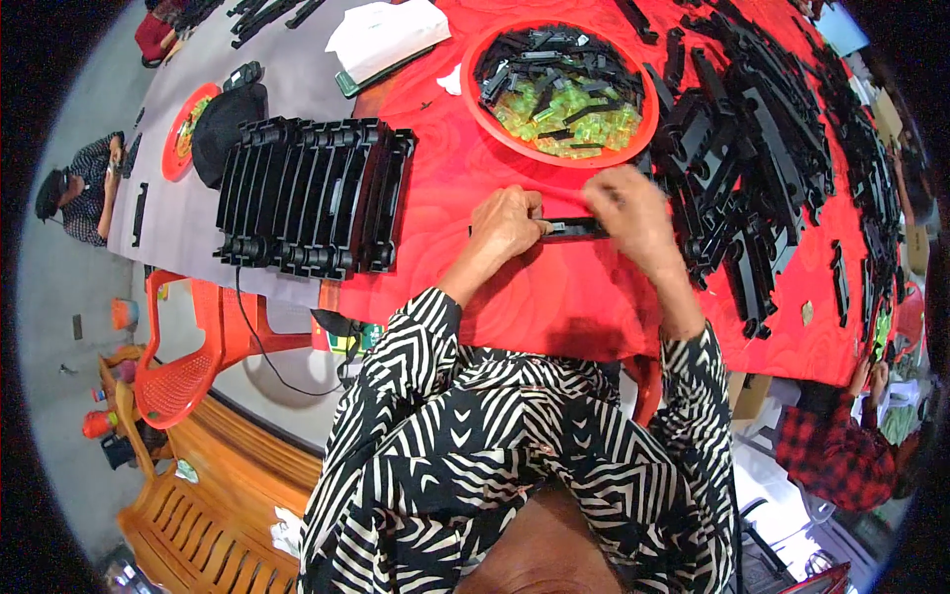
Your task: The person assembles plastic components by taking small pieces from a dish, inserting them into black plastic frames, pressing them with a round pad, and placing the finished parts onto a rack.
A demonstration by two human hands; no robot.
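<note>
A long, narrow black plastic part [572, 229] lies crosswise in front of me, just above the red cloth. My left hand [509, 222] is closed around its left end, thumb and fingers pressed together. Over the right end is my right hand [633, 220], its curled fingers smeared by motion; whether they hold anything is unclear. Just beyond both hands stands a round red basin [648, 117]. It holds small clear yellow-green pieces [569, 117] and small black pieces [554, 57].
Left of my hands, long black parts stand in a neat row [309, 198]. A large loose heap of similar parts [747, 148] covers the right side. Farther off are a white packet [386, 40], a black cap [228, 137] and a red plate [176, 158]. People work at both sides.
</note>
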